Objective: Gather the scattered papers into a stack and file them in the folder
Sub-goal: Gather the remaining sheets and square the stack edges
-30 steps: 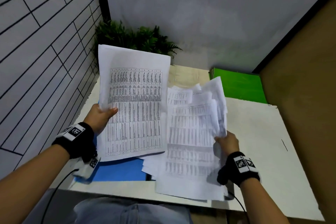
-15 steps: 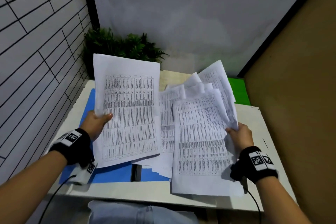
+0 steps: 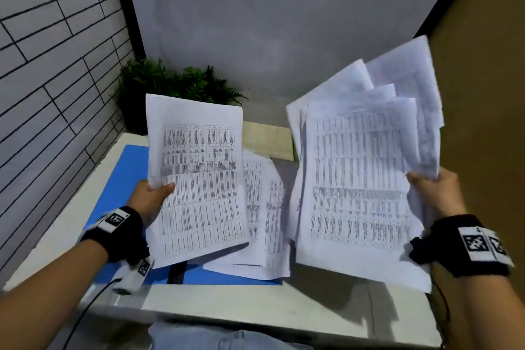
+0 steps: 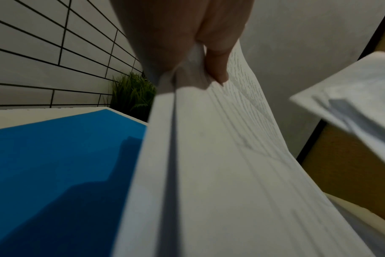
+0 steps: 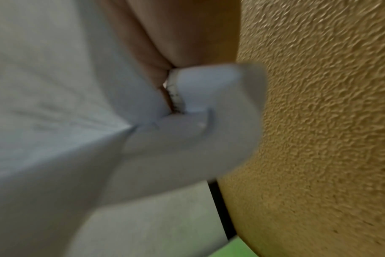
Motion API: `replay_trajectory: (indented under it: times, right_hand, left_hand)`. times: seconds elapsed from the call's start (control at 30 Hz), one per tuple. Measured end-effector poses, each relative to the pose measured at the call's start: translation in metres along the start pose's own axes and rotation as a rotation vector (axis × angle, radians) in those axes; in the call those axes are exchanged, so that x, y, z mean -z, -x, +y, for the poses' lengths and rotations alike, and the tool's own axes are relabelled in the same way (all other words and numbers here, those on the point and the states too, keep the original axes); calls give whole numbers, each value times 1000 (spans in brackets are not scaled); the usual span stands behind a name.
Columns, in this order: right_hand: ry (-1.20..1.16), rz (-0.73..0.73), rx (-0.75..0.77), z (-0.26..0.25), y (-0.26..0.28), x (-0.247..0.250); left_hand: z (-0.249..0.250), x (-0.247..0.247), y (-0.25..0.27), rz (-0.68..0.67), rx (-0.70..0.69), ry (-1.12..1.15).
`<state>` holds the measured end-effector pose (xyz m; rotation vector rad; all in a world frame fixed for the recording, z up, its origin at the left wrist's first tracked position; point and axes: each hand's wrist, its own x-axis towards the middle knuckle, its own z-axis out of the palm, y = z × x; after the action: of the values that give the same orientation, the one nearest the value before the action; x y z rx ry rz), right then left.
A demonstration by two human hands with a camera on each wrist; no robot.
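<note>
My left hand (image 3: 152, 193) pinches the left edge of a neat stack of printed papers (image 3: 199, 182), held upright above the open blue folder (image 3: 125, 179) on the desk. In the left wrist view the thumb (image 4: 218, 69) presses on that stack (image 4: 209, 156). My right hand (image 3: 434, 193) grips the right edge of a fanned bundle of several printed sheets (image 3: 358, 173), lifted off the desk. The right wrist view shows crumpled sheet edges (image 5: 209, 104) in its grasp. More printed papers (image 3: 264, 221) lie on the folder between the two held stacks.
A green plant (image 3: 176, 82) stands at the desk's back left corner, by the tiled wall. The white desk (image 3: 255, 301) has a brown textured wall (image 3: 483, 94) close on its right. A wooden board (image 3: 267, 136) lies at the back. A green patch (image 5: 242, 250) shows below the right hand.
My right hand has lifted its bundle up and to the right, clear of the desk, uncovering the papers lying on the folder. The left hand's stack has stayed about where it was.
</note>
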<state>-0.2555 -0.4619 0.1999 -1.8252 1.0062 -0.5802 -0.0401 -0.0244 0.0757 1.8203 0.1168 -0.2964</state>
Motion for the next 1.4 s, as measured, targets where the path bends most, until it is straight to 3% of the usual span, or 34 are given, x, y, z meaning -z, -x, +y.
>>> replay_trajectory:
  times: [0.07, 0.17, 0.4, 0.53, 0.63, 0.7, 0.77, 0.83, 0.93, 1.03, 1.13, 1.3, 1.4]
  right_hand:
    - [-145, 10, 32, -11, 7, 16]
    - [-333, -113, 15, -14, 21, 15]
    - [-524, -407, -170, 11, 54, -54]
    - [-535, -587, -189, 9, 58, -68]
    - [-467, -489, -110, 7, 57, -77]
    - [-532, -379, -76, 3, 60, -81]
    - [-554, -296, -11, -1, 63, -86]
    - [-512, -246, 62, -4, 64, -92]
    - [-495, -301, 140, -9, 62, -101]
    - [-519, -391, 189, -12, 63, -105]
    - [-539, -427, 197, -15, 60, -104]
    - [-551, -456, 151, -14, 53, -97]
    - [-508, -450, 182, -18, 55, -100]
  left_hand:
    - [8, -12, 9, 3, 0, -2]
    - [25, -38, 25, -47, -23, 42]
    - [75, -94, 64, -366, -94, 47]
    - [94, -104, 76, -367, -47, 135]
    - [109, -102, 87, -333, -94, 262]
    - [116, -99, 90, -406, -133, 417]
    - [114, -96, 86, -394, -282, 374]
    - [110, -97, 80, -278, -382, 280]
    - [104, -95, 77, -143, -394, 278]
    - [94, -90, 77, -172, -408, 292]
    - [93, -85, 80, -292, -484, 312]
    - [94, -89, 75, -374, -372, 239]
    - [101, -97, 79, -284, -311, 214]
